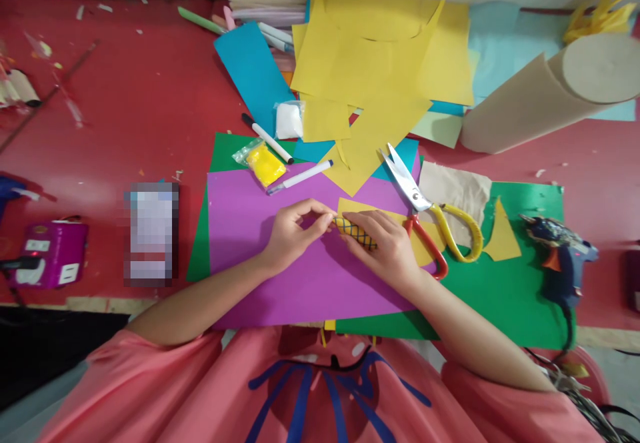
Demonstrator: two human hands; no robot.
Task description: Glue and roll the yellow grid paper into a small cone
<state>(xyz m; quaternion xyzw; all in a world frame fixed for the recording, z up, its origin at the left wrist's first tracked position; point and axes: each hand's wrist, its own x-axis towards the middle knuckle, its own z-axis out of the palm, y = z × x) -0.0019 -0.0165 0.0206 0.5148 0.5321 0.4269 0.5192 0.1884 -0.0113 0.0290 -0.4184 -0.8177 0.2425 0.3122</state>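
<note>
Above a purple sheet (260,250), both hands hold a small yellow paper roll (356,231) marked with dark crisscross lines. My right hand (387,243) wraps over its right part and hides some of it. At the roll's left tip, my left hand (303,233) pinches with thumb and forefinger. A piece of yellow paper (365,208) lies just behind and under the right hand. Scissors (416,198) with yellow and red handles rest beside that hand, blades apart. Two markers (305,176) and a bag of yellow clay (266,164) lie beyond the left hand.
A glue gun (565,263) sits on the green sheet (500,303) at right. Yellow sheets (370,63) pile up at the back, near a large beige roll (545,96). A blurred phone-like object (153,233) and a purple power box (57,253) are at left.
</note>
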